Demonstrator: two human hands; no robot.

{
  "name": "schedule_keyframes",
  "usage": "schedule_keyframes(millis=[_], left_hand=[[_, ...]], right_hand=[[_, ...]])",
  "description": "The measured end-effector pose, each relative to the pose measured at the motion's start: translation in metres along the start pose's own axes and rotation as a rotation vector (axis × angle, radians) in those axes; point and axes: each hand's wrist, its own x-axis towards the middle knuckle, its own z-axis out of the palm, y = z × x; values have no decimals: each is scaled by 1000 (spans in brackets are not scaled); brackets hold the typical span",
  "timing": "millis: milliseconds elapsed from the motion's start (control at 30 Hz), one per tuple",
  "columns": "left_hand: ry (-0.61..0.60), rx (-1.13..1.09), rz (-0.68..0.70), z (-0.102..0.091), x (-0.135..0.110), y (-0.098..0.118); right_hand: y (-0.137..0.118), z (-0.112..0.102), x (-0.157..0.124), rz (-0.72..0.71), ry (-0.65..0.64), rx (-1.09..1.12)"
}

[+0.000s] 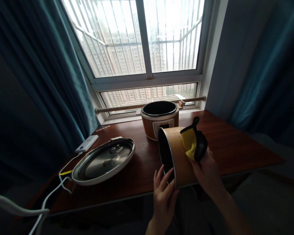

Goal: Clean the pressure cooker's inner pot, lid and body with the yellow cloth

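Note:
A gold inner pot (182, 168) with a dark inside is tipped on its side at the table's front edge, its mouth facing left. My left hand (163, 195) grips its lower rim, fingers inside the mouth and thumb outside. In my right hand (207, 173) is a yellow and black cleaning cloth (189, 143) with a hanging loop, pressed against the pot's outer wall. Behind the pot stands the rice cooker body (148, 125), open at the top, with a control panel on its front. Its lid (107, 161) lies inner side up at the left.
On the dark red wooden table (132, 182), a white power bank (87, 143) with a cable (51, 192) lies at the left. A rail (122, 108) and window are behind, with blue curtains (46, 65) on both sides.

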Motion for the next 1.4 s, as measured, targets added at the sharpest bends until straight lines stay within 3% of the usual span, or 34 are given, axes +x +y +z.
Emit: schedule_keyframes(millis=[100,167,367,567,633,733,800,967,1167,1300,1400], left_hand=[[0,-47,36,2,-4,-2],[12,-65,50,3,-9,-5],[-28,-7,94,7,-24,-9],[-77,116,122,18,-33,-13],[-79,129,126,20,-35,-14],[-95,144,137,21,-38,-16],[-101,163,147,21,-39,-18],[-121,243,140,22,-41,-27],[-159,295,37,17,-39,-34],[-121,121,15,6,-32,-20],[-35,-14,26,3,-27,-5]], right_hand=[[-19,-5,4,-208,-129,-9],[-21,-8,12,-247,-171,3],[-5,-10,40,133,-59,-81],[-25,-12,40,-196,-229,60],[-17,-12,45,-145,-212,65],[1,-13,55,75,-130,-5],[4,-15,59,139,-121,-15],[-9,-19,54,-104,-210,117],[4,-8,45,27,-108,47],[3,-4,39,-8,-79,5],[-16,-5,34,-3,-69,-40]])
